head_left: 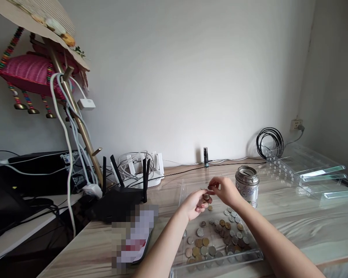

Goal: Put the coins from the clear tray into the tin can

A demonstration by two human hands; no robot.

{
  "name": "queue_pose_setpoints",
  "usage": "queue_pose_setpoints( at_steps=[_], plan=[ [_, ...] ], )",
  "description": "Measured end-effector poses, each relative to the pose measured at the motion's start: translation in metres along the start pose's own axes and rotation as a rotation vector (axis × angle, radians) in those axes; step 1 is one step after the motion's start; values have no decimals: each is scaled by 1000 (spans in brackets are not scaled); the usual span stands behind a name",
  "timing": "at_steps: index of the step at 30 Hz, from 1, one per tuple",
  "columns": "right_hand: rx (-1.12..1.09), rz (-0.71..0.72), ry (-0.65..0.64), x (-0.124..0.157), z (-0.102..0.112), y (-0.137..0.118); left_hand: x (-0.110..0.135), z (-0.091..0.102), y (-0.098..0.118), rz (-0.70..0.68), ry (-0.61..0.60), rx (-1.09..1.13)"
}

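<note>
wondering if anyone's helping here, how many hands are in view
2: the left hand, holding a coin, and the right hand beside it, both over the clear tray; no others show.

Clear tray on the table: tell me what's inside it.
Inside the clear tray lie loose silver- and gold-coloured coins, some overlapping. The left hand and right forearm block parts of it; anything behind them or under the top coins cannot be seen.

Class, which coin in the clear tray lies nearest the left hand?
The lone gold-coloured coin by the left hand; the other coins there lie farther away.
</note>
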State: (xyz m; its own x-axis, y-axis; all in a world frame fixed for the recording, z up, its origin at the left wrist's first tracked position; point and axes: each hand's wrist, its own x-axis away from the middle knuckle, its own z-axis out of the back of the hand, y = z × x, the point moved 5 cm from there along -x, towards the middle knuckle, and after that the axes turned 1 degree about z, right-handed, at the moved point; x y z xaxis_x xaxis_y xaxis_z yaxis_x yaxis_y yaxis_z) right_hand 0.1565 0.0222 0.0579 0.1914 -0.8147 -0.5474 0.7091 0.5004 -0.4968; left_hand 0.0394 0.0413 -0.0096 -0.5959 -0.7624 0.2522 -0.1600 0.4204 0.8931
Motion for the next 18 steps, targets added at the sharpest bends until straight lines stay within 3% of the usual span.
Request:
queue_pose_setpoints(
  at_steps=[4, 5, 7, 10, 13, 15, 18],
  plan=[
    [273, -147, 433, 4, 73, 21, 1, 3, 0, -5, 31, -22],
    [330, -225, 487, 6, 88, 32, 1, 4, 0, -14, 45, -44],
    [370, -375, 459, 9, 106, 55, 0, 4, 0, -34, 49, -88],
    [348, -487, 334, 10, 110, 84, 0, 3, -1, -59, 37, -152],
    [377, -508, 315, 10, 108, 93, 0, 2, 1, -85, 40, -213],
    [420, -468, 326, 10, 107, 88, 0, 2, 2, -101, 35, -239],
    [476, -272, 484, 10, 108, 60, -1, 4, 3, -122, 47, -234]
  ],
)
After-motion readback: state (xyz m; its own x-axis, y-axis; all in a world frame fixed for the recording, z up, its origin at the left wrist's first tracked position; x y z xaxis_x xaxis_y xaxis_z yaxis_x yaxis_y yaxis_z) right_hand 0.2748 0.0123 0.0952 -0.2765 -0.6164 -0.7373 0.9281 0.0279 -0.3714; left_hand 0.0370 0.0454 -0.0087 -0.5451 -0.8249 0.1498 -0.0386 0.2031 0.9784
